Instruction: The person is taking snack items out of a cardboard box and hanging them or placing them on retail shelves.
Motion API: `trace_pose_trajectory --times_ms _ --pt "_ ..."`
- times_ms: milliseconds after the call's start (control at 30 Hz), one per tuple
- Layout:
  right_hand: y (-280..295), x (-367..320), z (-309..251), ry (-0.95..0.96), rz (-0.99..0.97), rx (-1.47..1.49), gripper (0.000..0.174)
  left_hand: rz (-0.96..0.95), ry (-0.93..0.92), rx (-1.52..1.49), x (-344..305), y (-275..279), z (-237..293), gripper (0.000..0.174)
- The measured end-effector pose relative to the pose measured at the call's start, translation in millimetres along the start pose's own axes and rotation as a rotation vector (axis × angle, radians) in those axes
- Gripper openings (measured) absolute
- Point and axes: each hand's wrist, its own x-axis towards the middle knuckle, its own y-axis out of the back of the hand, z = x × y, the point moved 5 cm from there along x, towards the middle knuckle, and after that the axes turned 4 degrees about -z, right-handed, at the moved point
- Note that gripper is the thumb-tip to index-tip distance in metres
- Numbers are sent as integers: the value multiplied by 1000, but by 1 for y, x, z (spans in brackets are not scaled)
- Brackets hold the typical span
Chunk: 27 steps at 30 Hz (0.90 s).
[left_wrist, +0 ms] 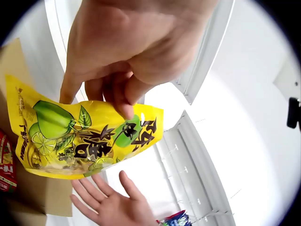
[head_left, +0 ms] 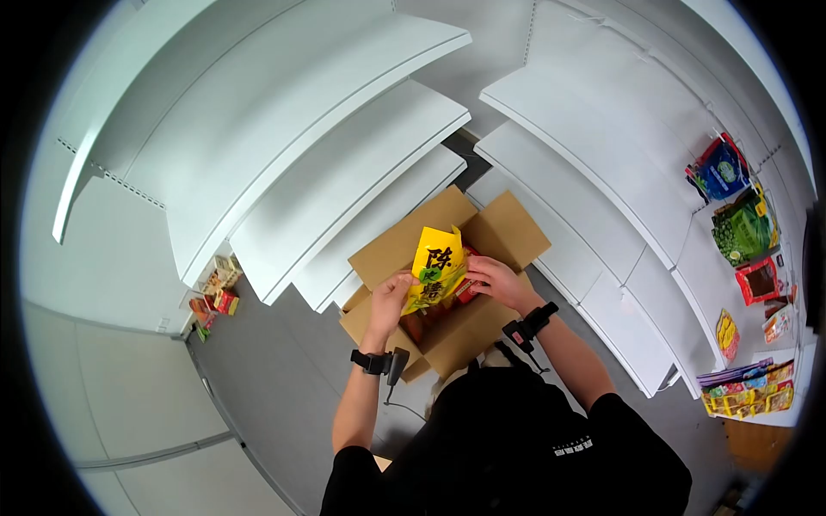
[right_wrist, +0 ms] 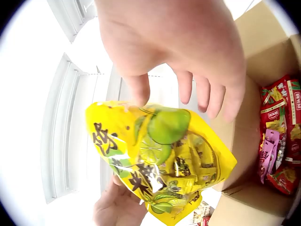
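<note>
A yellow bag of packaged snacks, printed with green citrus fruit and dark characters, is held up over an open cardboard box. My left hand pinches the bag by one edge, its thumb and curled fingers on the plastic in the left wrist view. My right hand is beside the bag's other side with fingers extended and spread; its thumb tip overlaps the bag's edge in the right wrist view. Small wrapped packets show through the bag's clear window. Red snack packets and a pink packet lie inside the box.
White shelves rise on the left, with more shelving on the right. Snack bags hang or stand at far right, including a green bag and a row of small packets. Several packages sit on the floor at left.
</note>
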Motion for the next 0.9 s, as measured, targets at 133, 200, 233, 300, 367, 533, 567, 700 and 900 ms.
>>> trace_pose_trajectory --times_ms 133,200,233,300,367,533,567,700,900 --pt "-21 -15 -18 115 -93 104 46 -68 3 -286 -12 -23 32 19" --pt "-32 -29 -29 175 -222 184 43 -97 -6 -355 -12 -30 35 18" --pt "-38 -37 -34 202 -283 224 42 -112 -8 -368 -11 -32 34 18" --pt "-40 -52 -39 250 -239 213 38 -152 2 -393 -8 -35 25 17" --pt "-35 -62 -41 324 -171 202 35 -205 30 -416 -2 -39 10 16" --pt "-1 -88 -44 441 52 241 26 -274 30 -446 -15 -93 33 21" --pt "3 -94 -47 477 77 225 26 -263 24 -455 -18 -104 43 25" --pt "30 -123 -60 588 152 237 25 -429 57 -339 -16 -141 35 50" --pt "70 -190 -80 696 165 383 29 -648 139 -61 -10 -217 18 40"
